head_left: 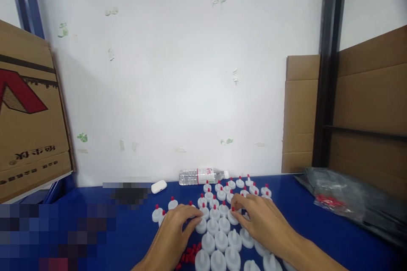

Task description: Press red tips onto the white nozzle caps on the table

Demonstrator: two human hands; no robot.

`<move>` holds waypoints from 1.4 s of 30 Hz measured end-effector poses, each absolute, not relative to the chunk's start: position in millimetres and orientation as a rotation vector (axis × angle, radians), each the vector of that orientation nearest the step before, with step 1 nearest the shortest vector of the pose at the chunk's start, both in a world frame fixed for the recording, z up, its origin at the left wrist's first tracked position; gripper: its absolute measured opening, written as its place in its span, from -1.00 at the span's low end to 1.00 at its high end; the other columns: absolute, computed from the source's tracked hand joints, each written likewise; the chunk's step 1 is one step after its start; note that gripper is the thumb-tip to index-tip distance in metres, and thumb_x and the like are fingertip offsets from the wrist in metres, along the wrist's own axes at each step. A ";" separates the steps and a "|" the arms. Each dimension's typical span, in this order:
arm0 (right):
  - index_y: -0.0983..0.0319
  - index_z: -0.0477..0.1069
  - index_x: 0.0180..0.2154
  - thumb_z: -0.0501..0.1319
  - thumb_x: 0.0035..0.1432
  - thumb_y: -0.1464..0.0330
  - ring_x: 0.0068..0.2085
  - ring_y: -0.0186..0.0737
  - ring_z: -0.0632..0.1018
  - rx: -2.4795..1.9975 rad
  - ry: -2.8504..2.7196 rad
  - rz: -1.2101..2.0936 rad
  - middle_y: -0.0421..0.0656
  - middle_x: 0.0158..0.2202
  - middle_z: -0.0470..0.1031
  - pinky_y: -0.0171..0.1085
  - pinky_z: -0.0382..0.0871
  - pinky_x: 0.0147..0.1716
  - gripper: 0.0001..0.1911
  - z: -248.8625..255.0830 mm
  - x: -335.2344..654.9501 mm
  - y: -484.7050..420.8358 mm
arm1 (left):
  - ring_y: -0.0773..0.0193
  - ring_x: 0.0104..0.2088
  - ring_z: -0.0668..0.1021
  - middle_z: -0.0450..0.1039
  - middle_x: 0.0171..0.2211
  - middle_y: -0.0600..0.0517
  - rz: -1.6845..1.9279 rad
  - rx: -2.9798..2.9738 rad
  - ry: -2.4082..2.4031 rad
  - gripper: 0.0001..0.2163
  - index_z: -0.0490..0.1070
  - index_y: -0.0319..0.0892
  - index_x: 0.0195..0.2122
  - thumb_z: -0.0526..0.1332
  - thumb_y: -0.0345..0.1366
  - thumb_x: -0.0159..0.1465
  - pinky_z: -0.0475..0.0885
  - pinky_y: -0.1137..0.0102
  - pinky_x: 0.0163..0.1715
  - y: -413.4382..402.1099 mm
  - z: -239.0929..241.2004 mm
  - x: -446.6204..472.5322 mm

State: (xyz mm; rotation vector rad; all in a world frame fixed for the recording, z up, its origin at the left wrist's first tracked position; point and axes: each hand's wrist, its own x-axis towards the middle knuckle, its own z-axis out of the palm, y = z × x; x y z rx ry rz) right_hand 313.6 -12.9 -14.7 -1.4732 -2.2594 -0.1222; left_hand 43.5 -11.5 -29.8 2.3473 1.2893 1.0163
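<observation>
Many white dispenser caps with pointed spouts (221, 240) stand upright in rows; those farther back carry small red tips (214, 207), while the nearer spouts are bare. My left hand (178, 228) has thumb and index finger closed together at the spout of a white cap (201, 226); anything between the fingertips is hidden. With thumb and index finger my right hand (259, 218) pinches a red tip (233, 209) on another white cap (232, 218). Loose red tips (190, 255) lie in a pile below my left hand.
Behind the caps a clear plastic bottle (203, 176) lies on its side on the blue table (133, 228), near a white case (159, 186). Dark plastic bags (343, 194) rest at the right. Cardboard (32, 114) stands at left, with a folded piece (300, 114) at right.
</observation>
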 end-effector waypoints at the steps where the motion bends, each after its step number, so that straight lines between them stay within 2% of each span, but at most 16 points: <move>1: 0.11 0.51 -0.17 0.20 0.32 0.37 -0.25 -0.04 0.65 -1.478 -2.258 -0.125 -0.17 -0.28 0.62 -0.20 0.34 -0.28 -0.89 -14.7 313.8 -13.1 | 0.11 -0.14 0.65 0.69 -0.14 -0.01 1.001 2.335 1.310 -0.80 0.66 -0.09 -0.13 0.21 -0.35 0.39 0.46 0.33 -0.13 -11.3 -30.1 43.9; 7: 0.11 0.52 -0.13 0.14 0.40 0.28 -0.20 -0.02 0.64 -1.454 -2.249 -0.110 -0.14 -0.24 0.62 -0.17 0.35 -0.24 -0.82 -10.0 314.1 -15.0 | 0.15 -0.26 0.61 0.69 -0.25 0.06 0.958 2.308 1.397 -0.84 0.67 -0.04 -0.19 0.26 -0.32 0.36 0.39 0.37 -0.22 -10.4 -24.2 47.8; 14: 0.11 0.51 -0.18 0.05 0.43 0.35 -0.23 -0.08 0.61 -1.382 -2.262 -0.088 -0.18 -0.28 0.60 -0.19 0.31 -0.26 -0.75 0.0 307.8 -22.7 | 0.21 -0.29 0.63 0.69 -0.27 0.09 0.989 2.222 1.305 -0.84 0.63 -0.07 -0.22 0.22 -0.27 0.39 0.37 0.45 -0.35 -13.0 -19.7 52.6; 22: 0.13 0.52 -0.22 0.05 0.43 0.34 -0.25 -0.10 0.60 -1.312 -2.256 -0.102 -0.17 -0.30 0.60 -0.21 0.32 -0.29 -0.73 0.8 305.3 -28.2 | 0.20 -0.35 0.62 0.69 -0.32 0.07 1.002 2.280 1.300 -0.88 0.65 -0.10 -0.27 0.28 -0.35 0.33 0.42 0.43 -0.34 -12.1 -21.4 54.3; 27: 0.15 0.52 -0.20 0.03 0.44 0.35 -0.19 -0.05 0.59 -1.257 -2.259 -0.099 -0.13 -0.27 0.60 -0.17 0.37 -0.25 -0.72 3.6 303.0 -30.5 | 0.21 -0.39 0.59 0.66 -0.35 0.06 1.048 2.354 1.294 -0.88 0.65 -0.10 -0.24 0.32 -0.43 0.30 0.42 0.41 -0.37 -13.0 -20.8 51.7; 29: 0.16 0.53 -0.15 0.02 0.47 0.32 -0.15 -0.04 0.58 -1.187 -2.277 -0.090 -0.11 -0.24 0.61 -0.13 0.40 -0.19 -0.70 3.7 302.4 -33.0 | 0.21 -0.37 0.59 0.65 -0.32 0.05 1.183 2.471 1.194 -0.88 0.62 -0.12 -0.22 0.29 -0.45 0.34 0.44 0.38 -0.29 -16.8 -16.8 50.4; 31: 0.17 0.53 -0.01 0.02 0.49 0.26 -0.05 -0.02 0.57 -1.097 -2.306 -0.041 -0.07 -0.13 0.62 -0.07 0.43 -0.05 -0.68 2.8 302.5 -37.0 | 0.22 -0.31 0.60 0.65 -0.27 0.03 1.377 2.654 0.976 -0.87 0.57 -0.14 -0.17 0.24 -0.47 0.40 0.45 0.35 -0.21 -22.1 -11.6 48.8; 34: 0.16 0.38 0.27 0.09 0.46 0.11 0.23 0.07 0.45 -1.051 -2.341 0.118 0.01 0.14 0.54 0.08 0.29 0.24 -0.52 1.7 302.1 -45.5 | 0.22 -0.26 0.58 0.65 -0.18 -0.03 1.519 2.901 0.676 -0.82 0.50 -0.16 -0.03 0.18 -0.52 0.45 0.45 0.34 -0.21 -31.1 -7.0 47.7; 36: 0.14 0.27 0.37 0.11 0.42 -0.01 0.36 0.15 0.31 -1.093 -2.347 0.268 0.04 0.30 0.41 0.16 0.20 0.31 -0.37 2.3 300.0 -51.5 | 0.21 -0.26 0.57 0.65 -0.15 -0.06 1.527 3.004 0.591 -0.78 0.48 -0.16 0.03 0.16 -0.53 0.46 0.44 0.33 -0.23 -36.3 -8.3 49.5; 39: 0.13 0.27 0.37 0.17 0.36 -0.07 0.40 0.18 0.26 -1.049 -2.361 0.447 0.01 0.35 0.35 0.19 0.11 0.36 -0.30 5.2 293.7 -57.5 | 0.18 -0.23 0.59 0.66 -0.18 -0.07 1.554 3.042 0.489 -0.82 0.48 -0.16 -0.01 0.10 -0.46 0.51 0.44 0.30 -0.24 -42.1 -13.3 56.1; 42: 0.13 0.44 0.24 0.27 0.32 0.02 0.28 0.09 0.44 -0.918 -2.341 0.463 -0.03 0.22 0.52 0.11 0.11 0.37 -0.44 6.3 287.0 -58.0 | 0.19 -0.25 0.61 0.66 -0.22 -0.06 1.551 3.051 0.432 -0.83 0.48 -0.16 -0.04 0.09 -0.41 0.53 0.44 0.32 -0.28 -44.8 -16.2 62.6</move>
